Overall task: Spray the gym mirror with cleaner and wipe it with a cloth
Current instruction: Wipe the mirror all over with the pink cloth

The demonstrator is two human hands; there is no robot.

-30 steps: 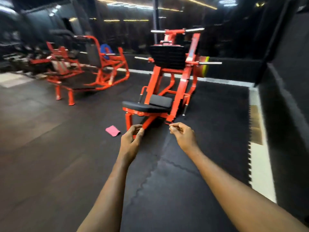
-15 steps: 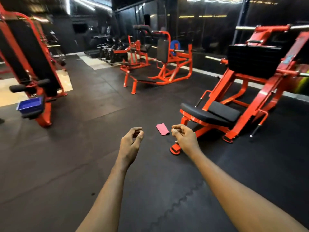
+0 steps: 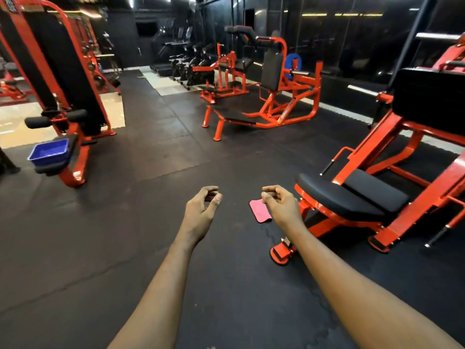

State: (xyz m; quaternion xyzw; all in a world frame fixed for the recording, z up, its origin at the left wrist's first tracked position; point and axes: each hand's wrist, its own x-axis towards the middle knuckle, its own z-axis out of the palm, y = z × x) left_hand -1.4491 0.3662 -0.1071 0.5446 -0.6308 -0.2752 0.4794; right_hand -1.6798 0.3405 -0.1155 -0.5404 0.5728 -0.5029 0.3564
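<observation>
At far left a blue tray [image 3: 49,152] sits on the seat of a red machine [image 3: 63,79]. Both arms reach forward over the black floor mat [image 3: 125,222]. The left hand [image 3: 201,210] hangs with fingers loosely curled, thumb near the fingertips, holding nothing. The right hand [image 3: 283,206] is likewise loosely curled and empty. A pink cloth [image 3: 259,210] lies flat on the mat, partly behind the right hand in the view, just left of a red bench machine [image 3: 377,187]. Dark mirror panels [image 3: 352,39] line the far right wall.
</observation>
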